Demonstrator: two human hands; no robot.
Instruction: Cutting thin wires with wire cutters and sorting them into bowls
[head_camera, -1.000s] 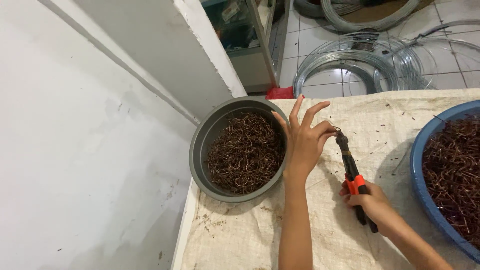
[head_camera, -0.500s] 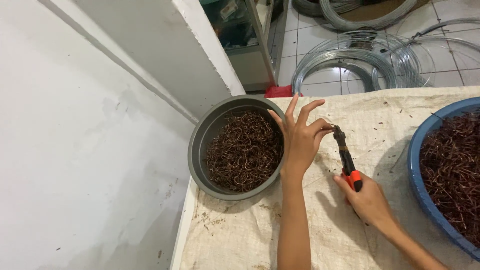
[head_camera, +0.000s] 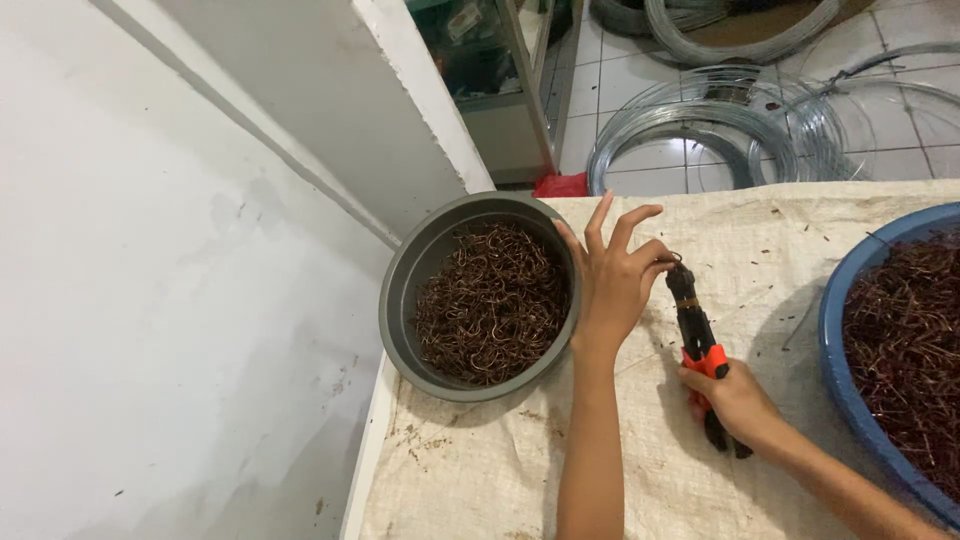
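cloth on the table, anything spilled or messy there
Slightly. Small dark bits lie scattered on the cloth between the grey bowl and the blue basin, outside both, and brownish stains mark it near the grey bowl. The bowls sit upright, and the pliers look intact.

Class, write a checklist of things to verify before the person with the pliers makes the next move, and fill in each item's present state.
1. Right hand grips the pliers' handles: ok.
2. Left hand's fingertips meet the pliers' tip: ok.
3. A wire piece sits in the jaws: cannot tell, too small.
4. Grey bowl of bent wire pieces sits wholly on the table: not ok, its rim overhangs the edge.
5. Blue basin of straight wire pieces lies close to the right hand: ok.
6. Sacking cloth lies flat under the hands: ok.
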